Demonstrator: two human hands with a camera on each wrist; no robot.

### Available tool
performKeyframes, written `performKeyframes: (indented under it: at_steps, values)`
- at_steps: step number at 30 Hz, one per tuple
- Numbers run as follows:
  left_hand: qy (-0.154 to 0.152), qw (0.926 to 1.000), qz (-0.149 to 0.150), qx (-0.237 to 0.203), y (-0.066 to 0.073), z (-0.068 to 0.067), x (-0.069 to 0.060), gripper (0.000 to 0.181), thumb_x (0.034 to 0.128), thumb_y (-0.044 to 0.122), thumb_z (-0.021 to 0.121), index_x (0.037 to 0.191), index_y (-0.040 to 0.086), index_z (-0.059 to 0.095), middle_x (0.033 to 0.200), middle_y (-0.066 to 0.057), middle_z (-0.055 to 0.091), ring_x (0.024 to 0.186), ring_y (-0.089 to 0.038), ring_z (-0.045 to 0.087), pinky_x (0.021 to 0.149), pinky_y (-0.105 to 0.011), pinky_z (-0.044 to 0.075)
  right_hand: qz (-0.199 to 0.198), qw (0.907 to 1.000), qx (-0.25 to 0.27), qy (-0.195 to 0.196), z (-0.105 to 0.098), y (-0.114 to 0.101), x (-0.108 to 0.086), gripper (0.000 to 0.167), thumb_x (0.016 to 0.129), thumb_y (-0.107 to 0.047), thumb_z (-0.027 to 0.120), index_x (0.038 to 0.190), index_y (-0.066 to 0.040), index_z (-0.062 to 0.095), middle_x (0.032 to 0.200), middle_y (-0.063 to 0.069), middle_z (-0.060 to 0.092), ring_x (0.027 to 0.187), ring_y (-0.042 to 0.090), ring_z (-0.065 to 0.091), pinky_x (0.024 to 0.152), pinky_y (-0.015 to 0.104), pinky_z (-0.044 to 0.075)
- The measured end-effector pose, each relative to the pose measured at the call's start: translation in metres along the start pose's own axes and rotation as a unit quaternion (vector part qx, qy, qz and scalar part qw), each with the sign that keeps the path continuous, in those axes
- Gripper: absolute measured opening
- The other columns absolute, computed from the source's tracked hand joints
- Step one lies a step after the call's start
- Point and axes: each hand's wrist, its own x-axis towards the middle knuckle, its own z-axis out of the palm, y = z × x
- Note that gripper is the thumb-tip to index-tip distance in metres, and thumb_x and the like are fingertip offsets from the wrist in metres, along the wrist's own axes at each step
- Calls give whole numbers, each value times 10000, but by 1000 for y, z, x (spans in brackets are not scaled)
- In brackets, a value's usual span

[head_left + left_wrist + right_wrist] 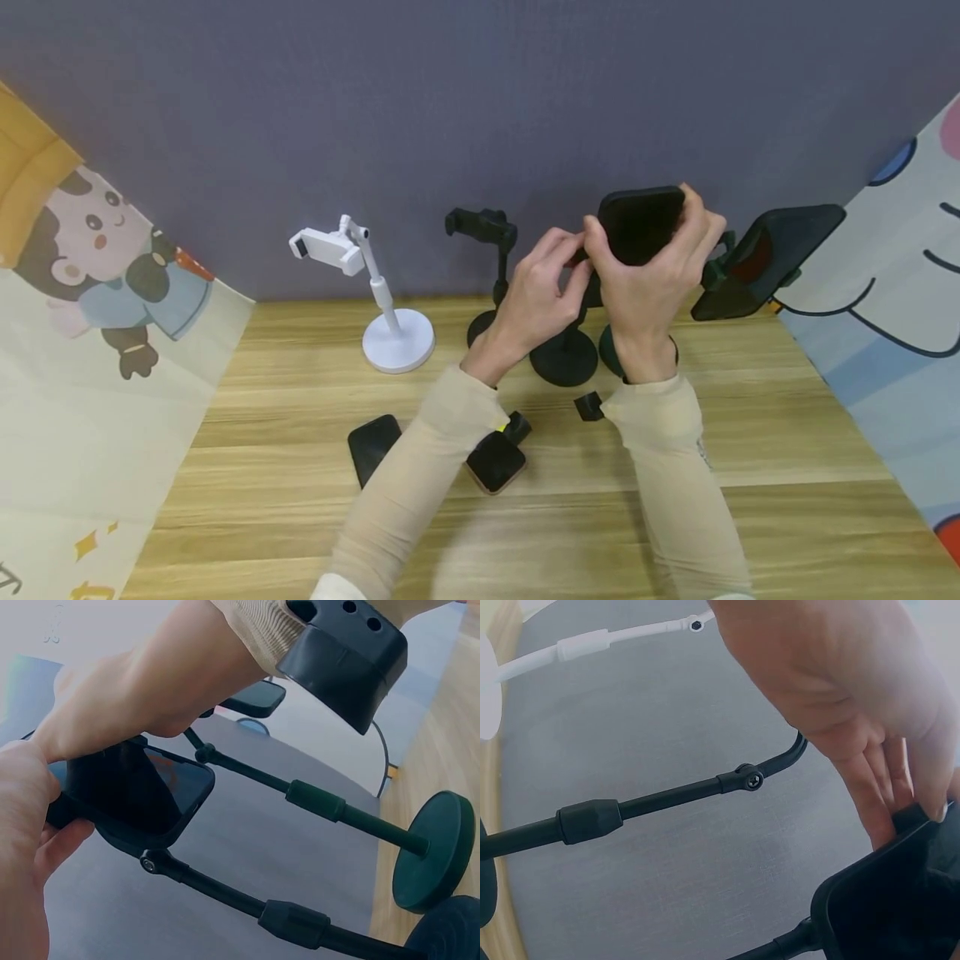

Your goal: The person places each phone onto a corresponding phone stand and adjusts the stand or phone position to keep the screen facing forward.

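Note:
A black smartphone (641, 223) is held up at the head of a black phone stand (564, 357), whose jointed arm meets it from below in the left wrist view. My right hand (651, 271) grips this phone by its sides. At the phone's left end my left hand (536, 287) pinches the stand's black clamp (909, 817), thumb and fingers on either side. In the left wrist view the phone's screen (161, 791) faces the camera. The phone hides most of the clamp in the head view.
A white phone stand (397, 337) and another black stand (483, 227) are at left. At right, a dark green stand (435, 851) bears another phone (772, 258). Nearer on the table lie a phone (372, 446), a smartwatch-like device (497, 462) and a small black piece (588, 407).

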Motion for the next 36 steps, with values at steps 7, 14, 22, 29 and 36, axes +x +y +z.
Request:
performKeyframes:
  at_steps: [7,14,22,29,36]
  values:
    - [4,9998,-199,-31,2,0,-1,280,1010,25,600,1251,-106,657,1082,-184,628,911,-226,650,857,-171,522,79,10000,-4,-15,0,-4,0,822,773,-587,810,1363,-67,571,1180,218,550,1024,337,546,877,398,521]
    - [10,9996,-273,-37,3,0,-2,290,1012,35,606,1261,-106,652,1083,-192,631,914,-230,650,857,-198,539,141,9998,58,-129,-1,-3,-2,846,779,-633,805,1378,-85,565,1165,236,534,988,333,545,838,393,511]
    - [-96,9996,-249,86,5,-2,-1,314,1030,65,603,1294,-101,638,1139,-189,652,812,-198,622,755,-183,498,197,9964,748,-357,-10,7,-5,786,843,-604,776,1403,-88,581,1191,51,559,984,273,525,836,326,456]
    - [-137,9993,-322,114,6,-2,1,337,1040,96,600,1310,-104,628,1151,-190,655,838,-200,641,771,-171,508,618,9784,1867,-638,-24,4,-10,387,1010,-225,637,1310,20,631,1201,-97,528,1089,129,538,911,237,464]
    - [-125,9991,-408,-9,5,-1,-2,365,1042,99,609,1345,-105,603,1186,-202,640,908,-231,647,827,-169,514,1063,9620,2304,-1012,-30,23,-17,308,1021,20,555,1325,50,595,1231,-52,549,1123,159,553,1018,274,488]
